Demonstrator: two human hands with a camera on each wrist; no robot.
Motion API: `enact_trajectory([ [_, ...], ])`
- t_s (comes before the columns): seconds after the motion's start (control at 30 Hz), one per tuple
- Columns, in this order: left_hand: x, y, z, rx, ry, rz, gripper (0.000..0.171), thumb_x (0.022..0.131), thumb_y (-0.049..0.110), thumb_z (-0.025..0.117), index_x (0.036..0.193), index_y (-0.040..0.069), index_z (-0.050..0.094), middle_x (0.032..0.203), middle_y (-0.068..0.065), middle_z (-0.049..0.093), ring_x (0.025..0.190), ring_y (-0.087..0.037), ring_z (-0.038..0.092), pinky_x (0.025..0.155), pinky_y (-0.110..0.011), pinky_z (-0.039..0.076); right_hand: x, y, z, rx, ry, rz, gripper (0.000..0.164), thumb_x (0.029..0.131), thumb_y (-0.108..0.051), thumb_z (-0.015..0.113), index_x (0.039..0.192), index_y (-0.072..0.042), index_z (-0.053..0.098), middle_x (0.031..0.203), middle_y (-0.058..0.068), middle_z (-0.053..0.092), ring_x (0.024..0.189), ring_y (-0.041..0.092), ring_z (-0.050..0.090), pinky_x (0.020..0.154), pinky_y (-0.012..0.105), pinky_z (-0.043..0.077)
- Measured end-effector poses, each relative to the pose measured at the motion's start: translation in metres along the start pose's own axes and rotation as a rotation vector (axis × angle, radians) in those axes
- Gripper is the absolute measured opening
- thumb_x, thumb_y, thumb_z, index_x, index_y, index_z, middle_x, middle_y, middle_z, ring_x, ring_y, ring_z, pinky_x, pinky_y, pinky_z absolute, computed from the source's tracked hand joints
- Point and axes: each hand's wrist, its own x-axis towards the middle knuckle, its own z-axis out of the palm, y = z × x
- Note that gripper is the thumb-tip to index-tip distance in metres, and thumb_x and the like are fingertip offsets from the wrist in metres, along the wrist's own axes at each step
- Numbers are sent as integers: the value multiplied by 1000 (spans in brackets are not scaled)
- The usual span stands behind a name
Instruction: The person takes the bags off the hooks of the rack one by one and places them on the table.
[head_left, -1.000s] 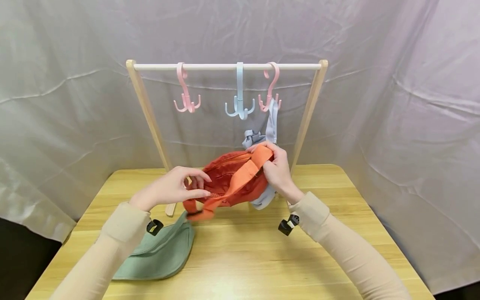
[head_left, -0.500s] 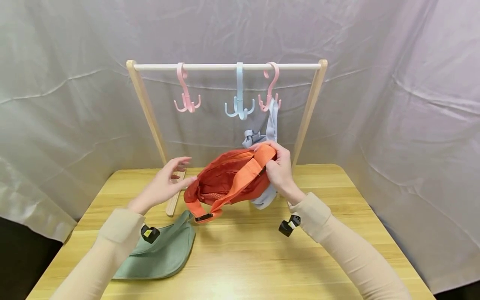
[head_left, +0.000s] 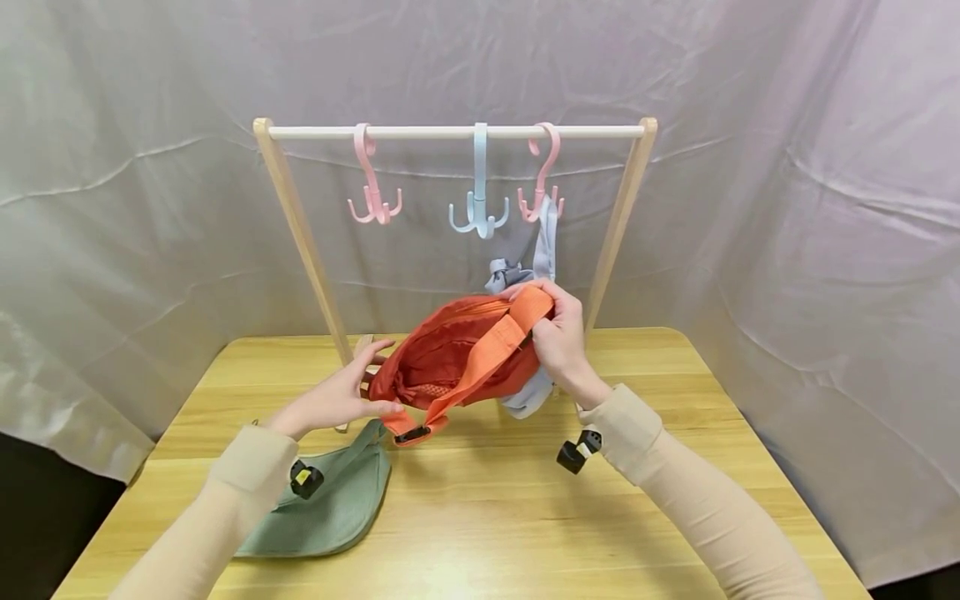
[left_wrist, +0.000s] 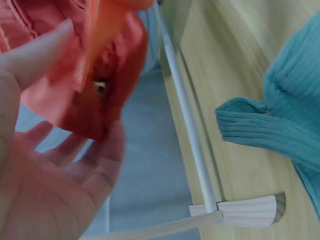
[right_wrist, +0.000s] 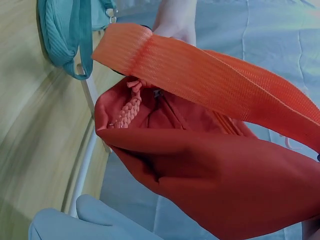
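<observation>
One red bag, fitted with an orange strap and black buckle. Location: raised above the table, in front of the rack, mouth gaping. Right grip: fingers curled round the strap and the bag's right end. Left grip: thumb and fingers spread loosely about the left end, not clenched; firm contact cannot be told.

Handling, as judged: light, soft, limp, apt to sag or fold; smooth cloth may slip a little; not fragile. Best held by the strap, whose webbing looks stiffer, with the far end supported.

Also listed: one green bag, lying on the table at left; one pale blue bag, hung by its strap from the right pink hook, partly behind the red bag; one blue hook; one left pink hook.
</observation>
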Motion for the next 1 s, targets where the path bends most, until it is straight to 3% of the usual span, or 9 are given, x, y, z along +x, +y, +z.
enact_trajectory([
  [0.17, 3, -4, 5, -17, 52, 48, 81, 90, 19, 77, 156, 20, 30, 138, -20, 53, 109, -30, 66, 82, -31, 58, 0, -2, -1, 8, -2, 13, 22, 85, 13, 43, 94, 11, 64, 102, 33, 69, 92, 10, 68, 86, 23, 53],
  [0.3, 3, -8, 6, 7, 97, 96, 64, 96, 21, 69, 152, 21, 37, 134, -16, 58, 106, -23, 66, 81, -28, 57, 1, -3, -4, 12, -13, 19, 22, 86, 13, 44, 95, 12, 64, 101, 32, 69, 93, 10, 68, 87, 23, 53],
  [0.5, -2, -13, 2, 26, 181, 159, 43, 102, 18, 59, 144, 14, 50, 122, -14, 66, 97, -10, 64, 82, -24, 53, 1, -4, -10, 2, -58, 33, 24, 83, 16, 44, 96, 13, 64, 101, 33, 68, 93, 9, 68, 90, 21, 53],
  [0.73, -7, -17, -9, -88, 215, 95, 38, 107, 19, 47, 139, 0, 55, 123, -22, 67, 101, 7, 60, 89, -14, 49, 0, -5, -20, -106, -205, 70, 33, 83, 15, 44, 107, 9, 67, 116, 27, 68, 109, 18, 64, 96, 19, 48],
  [0.83, -8, -17, -13, -154, 210, 44, 41, 108, 23, 45, 139, -2, 55, 124, -24, 66, 103, 8, 60, 92, -13, 47, 0, -6, -26, -159, -288, 93, 39, 84, 13, 45, 115, 6, 67, 124, 25, 68, 117, 21, 61, 98, 17, 46],
  [1.0, -12, -13, -19, -210, 217, -61, 46, 107, 31, 46, 135, -3, 58, 114, -1, 72, 101, 7, 61, 93, -14, 45, 1, -9, -35, -278, -391, 99, 27, 88, 5, 55, 109, -2, 70, 112, 16, 72, 105, 17, 61, 92, 18, 45],
])
